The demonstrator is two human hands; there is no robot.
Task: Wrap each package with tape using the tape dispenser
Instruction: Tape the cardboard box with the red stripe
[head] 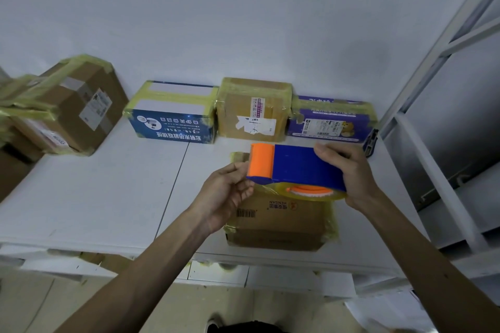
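A blue tape dispenser (305, 166) with an orange roller end and a roll of clear yellowish tape hangs in the air above a brown cardboard package (278, 222) lying near the table's front edge. My right hand (349, 173) grips the dispenser's right end, fingers curled over its top. My left hand (227, 192) is at the orange end, its fingertips touching the tape edge under the roller. The package has yellowish tape along its edges and is partly hidden by the dispenser and my hands.
Along the wall stand taped packages: a blue box (173, 113), a brown box (253, 109), a purple box (331, 120), and a big brown box (70, 105) at the left. The white table (94, 192) ends near me. A white metal frame (433, 89) rises at the right.
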